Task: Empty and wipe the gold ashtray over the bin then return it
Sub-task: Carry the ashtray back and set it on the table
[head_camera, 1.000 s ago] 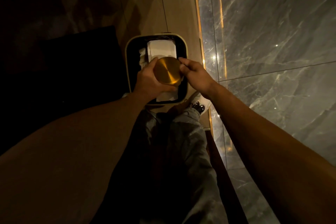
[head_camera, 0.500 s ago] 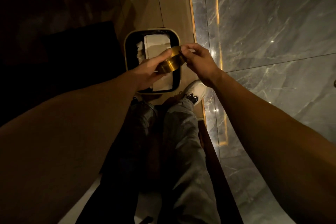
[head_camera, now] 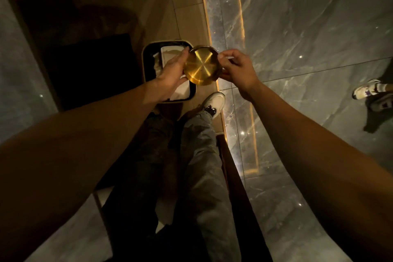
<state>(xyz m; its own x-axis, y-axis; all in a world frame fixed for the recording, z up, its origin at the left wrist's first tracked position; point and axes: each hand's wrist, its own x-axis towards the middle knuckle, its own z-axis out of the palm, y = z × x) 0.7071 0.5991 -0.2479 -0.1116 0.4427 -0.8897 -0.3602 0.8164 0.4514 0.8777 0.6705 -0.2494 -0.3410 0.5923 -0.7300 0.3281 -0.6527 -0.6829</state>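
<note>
Head view: gold ashtray (head_camera: 201, 66) held over the bin (head_camera: 145, 59) edge.
Straight-fingered left hand (head_camera: 171, 71) presses it; right hand (head_camera: 239, 69) pinches its rim.

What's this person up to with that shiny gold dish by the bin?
A person stands over a small bin that has white paper in it, and holds a round gold ashtray between both hands. The left hand lies with straight fingers against its left edge; the right hand pinches its right rim. The ashtray hangs over the bin's right edge, shiny face towards the camera. Whether it has been wiped is unclear.
</note>
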